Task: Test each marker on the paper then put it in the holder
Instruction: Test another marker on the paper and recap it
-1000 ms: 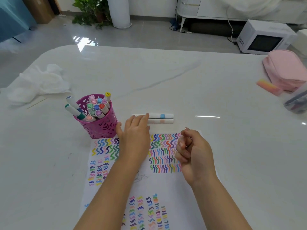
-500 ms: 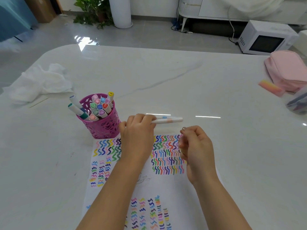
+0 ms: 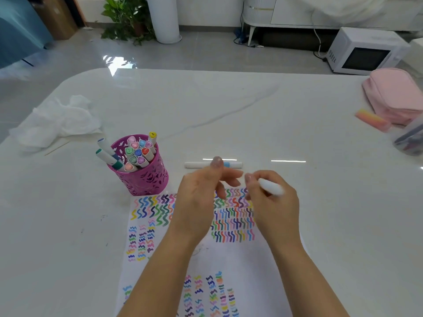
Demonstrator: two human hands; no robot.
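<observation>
**Fig. 1. Grip and handling of a marker above the test sheet**

The right hand (image 3: 274, 207) curls round the white marker (image 3: 272, 188), pinching it near the front end between thumb and fingertips. The rear of the barrel juts up and to the right over the knuckles. The tip is hidden behind the fingers, so it cannot be told whether the cap is on or off. The left hand (image 3: 199, 202) hovers just beside it with its fingers loosely extended and nothing visibly in them, though motion blur softens the fingertips. Both hands are over the upper part of the paper (image 3: 240, 266), which is already crowded with coloured squiggles. A second pen, the blue-banded marker (image 3: 196, 165), lies flat on the table (image 3: 320, 225) just beyond the paper's far edge. The pink holder (image 3: 146, 179), already packed with markers, stands at the paper's upper left corner.

Handling, as a judgement: the marker is light, rigid and smooth-sided — likely to roll if laid down, and easy to twist in a loose grip. A hold low on the barrel, close to the tip, suits drawing the test stroke. A pinch at mid-barrel, where the pen balances, suits dropping it end-first into the holder — there the few remaining gaps call for a steady, upright entry.
</observation>
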